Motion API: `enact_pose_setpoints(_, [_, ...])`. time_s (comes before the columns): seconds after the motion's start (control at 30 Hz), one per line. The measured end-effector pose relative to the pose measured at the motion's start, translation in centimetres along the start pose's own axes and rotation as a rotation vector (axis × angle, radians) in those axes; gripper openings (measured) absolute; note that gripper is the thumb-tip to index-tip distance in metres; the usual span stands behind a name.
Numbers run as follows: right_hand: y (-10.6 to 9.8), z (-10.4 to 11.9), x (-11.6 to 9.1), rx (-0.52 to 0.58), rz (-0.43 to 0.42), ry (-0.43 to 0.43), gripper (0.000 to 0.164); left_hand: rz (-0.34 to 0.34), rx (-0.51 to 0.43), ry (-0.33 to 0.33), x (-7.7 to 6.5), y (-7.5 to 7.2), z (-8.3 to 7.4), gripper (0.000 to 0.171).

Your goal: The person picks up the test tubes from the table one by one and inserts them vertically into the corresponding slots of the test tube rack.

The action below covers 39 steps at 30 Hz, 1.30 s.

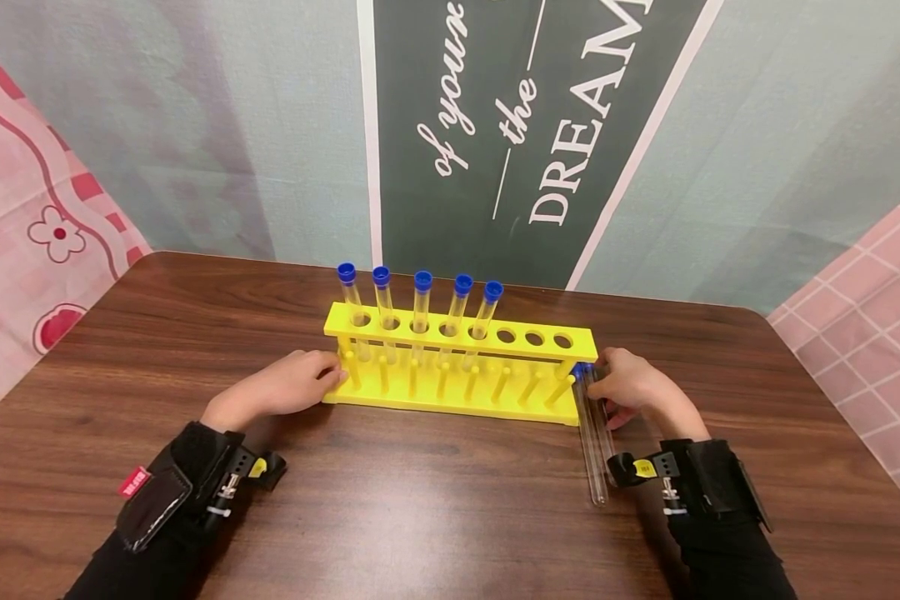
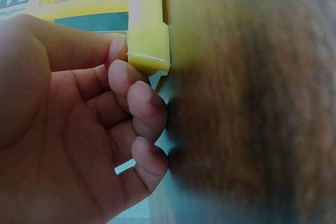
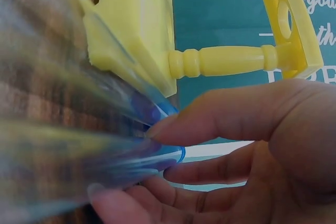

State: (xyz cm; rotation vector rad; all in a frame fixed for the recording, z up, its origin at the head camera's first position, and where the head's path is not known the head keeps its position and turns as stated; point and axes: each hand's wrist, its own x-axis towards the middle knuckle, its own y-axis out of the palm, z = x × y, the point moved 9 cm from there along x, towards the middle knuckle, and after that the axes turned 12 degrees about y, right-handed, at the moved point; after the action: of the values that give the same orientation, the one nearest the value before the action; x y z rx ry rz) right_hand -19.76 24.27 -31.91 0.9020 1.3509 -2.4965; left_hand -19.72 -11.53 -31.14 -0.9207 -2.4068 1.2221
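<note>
The yellow rack (image 1: 427, 400) stands upright on the table (image 1: 420, 517), long axis running left to right, the left hand's (image 1: 288, 383) bent fingers holding its left end, while the right hand (image 1: 637, 387) pinches two loose tubes (image 1: 591, 450) (blue caps (image 1: 587, 367) pointing away) beside its right end.

- Rack (image 1: 457, 403): solid yellow
- Tube caps (image 1: 423, 282): blue
- Tubes (image 1: 592, 458): clear
- Bench (image 1: 345, 517): brown, wood-grained
- Banner (image 1: 435, 208), twelve o'clock: dark green, white lettering, white border
- Cloth (image 1: 15, 275), nine o'clock: pink, white flower with red centre
- Panel (image 1: 885, 333), three o'clock: pink, pale grid
- Sleeves (image 1: 727, 558): black
- Tag (image 1: 133, 482), eight o'clock: red
</note>
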Motion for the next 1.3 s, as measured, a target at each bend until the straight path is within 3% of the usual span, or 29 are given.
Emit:
enact_pose_setpoints(0.7, [0.06,0.15,0.02,-0.03,0.013,-0.015,0.049,-0.006,-0.002,0.012,0.0,-0.04,-0.08,0.023])
enact_pose_setpoints(1.3, [-0.65,0.26,-0.7,0.055,0.052,-0.075,0.051,0.001,-0.009,0.009,-0.03,-0.01,-0.01,0.023])
